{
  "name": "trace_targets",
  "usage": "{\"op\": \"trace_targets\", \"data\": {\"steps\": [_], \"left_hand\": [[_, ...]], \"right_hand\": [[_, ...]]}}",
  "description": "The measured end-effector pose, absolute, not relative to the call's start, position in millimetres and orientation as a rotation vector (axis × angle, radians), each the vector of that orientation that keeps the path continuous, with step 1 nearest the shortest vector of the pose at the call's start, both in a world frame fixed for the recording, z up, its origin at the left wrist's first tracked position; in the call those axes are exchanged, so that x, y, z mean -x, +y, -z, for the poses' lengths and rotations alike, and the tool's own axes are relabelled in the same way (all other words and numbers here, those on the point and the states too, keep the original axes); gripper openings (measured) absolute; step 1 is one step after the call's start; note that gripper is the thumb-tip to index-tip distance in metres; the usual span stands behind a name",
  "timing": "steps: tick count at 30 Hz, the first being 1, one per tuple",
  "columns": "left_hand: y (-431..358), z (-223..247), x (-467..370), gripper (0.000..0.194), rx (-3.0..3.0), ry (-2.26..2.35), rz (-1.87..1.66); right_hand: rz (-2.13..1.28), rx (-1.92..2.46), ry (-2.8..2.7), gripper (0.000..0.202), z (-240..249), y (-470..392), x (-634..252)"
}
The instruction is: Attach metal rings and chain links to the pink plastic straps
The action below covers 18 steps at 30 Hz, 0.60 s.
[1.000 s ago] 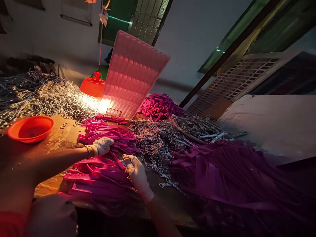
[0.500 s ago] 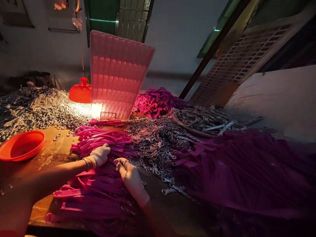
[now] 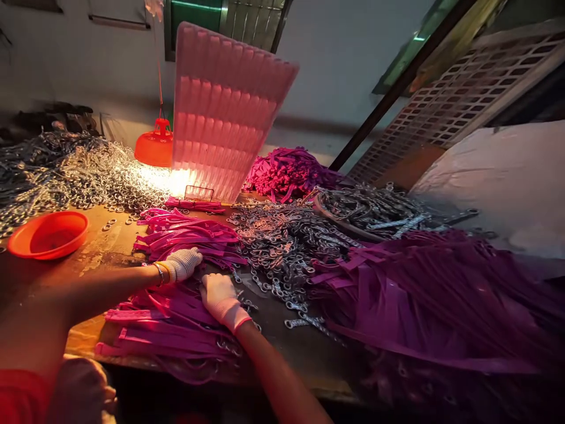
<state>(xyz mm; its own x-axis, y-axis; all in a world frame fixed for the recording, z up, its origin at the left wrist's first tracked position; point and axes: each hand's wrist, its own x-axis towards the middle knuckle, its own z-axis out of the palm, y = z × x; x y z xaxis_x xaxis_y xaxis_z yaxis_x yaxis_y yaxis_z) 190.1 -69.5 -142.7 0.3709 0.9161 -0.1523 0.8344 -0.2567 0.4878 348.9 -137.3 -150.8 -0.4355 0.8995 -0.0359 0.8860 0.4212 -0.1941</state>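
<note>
My left hand (image 3: 184, 264), in a white knitted glove, lies at the near edge of a pile of magenta straps (image 3: 189, 235); its fingers are curled, and what they hold is hidden. Close to its right, my right hand (image 3: 219, 294), gloved too, is closed with the knuckles up, over the top end of a nearer layer of magenta straps (image 3: 163, 330). Anything in its fingers is out of sight. Metal clasps with rings (image 3: 282, 241) are heaped to the right of both hands.
A red bowl (image 3: 49, 237) stands at the left, below a heap of metal clasps (image 3: 79, 171). A red lamp (image 3: 154, 146) hangs beside an upright ribbed plastic panel (image 3: 229, 112). More magenta straps (image 3: 415, 300) cover the right side.
The view has shifted, with the bowl and table sitting higher and farther right in the picture. My right hand has turned palm down, its fingertips now hidden. My left hand stays by the straps.
</note>
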Motion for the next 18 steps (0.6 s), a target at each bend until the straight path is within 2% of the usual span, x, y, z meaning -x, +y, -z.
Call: {"op": "trace_targets", "data": {"steps": [4, 8, 11, 15, 18], "left_hand": [[-75.2, 129.4, -187.5, 0.002, -2.077, 1.504, -0.264], [-95.7, 107.2, -179.7, 0.011, -1.924, 1.468, -0.373], [-120.6, 89.3, -172.6, 0.021, -1.720, 1.444, -0.397], [-151.4, 71.8, -172.6, 0.023, -1.189, 1.329, -0.542], [-164.2, 67.0, -177.7, 0.026, -1.073, 1.267, -0.590]], "right_hand": [[-0.327, 1.438, -2.663, 0.023, 154.0, -145.5, -363.2], [-0.382, 1.335, -2.625, 0.020, 152.3, -151.2, -376.7], [-0.475, 1.263, -2.380, 0.022, 145.9, -155.2, -382.0], [-0.751, 1.086, -1.927, 0.023, 132.7, -160.3, -376.1], [-0.726, 1.115, -1.929, 0.023, 122.8, -166.6, -365.8]]}}
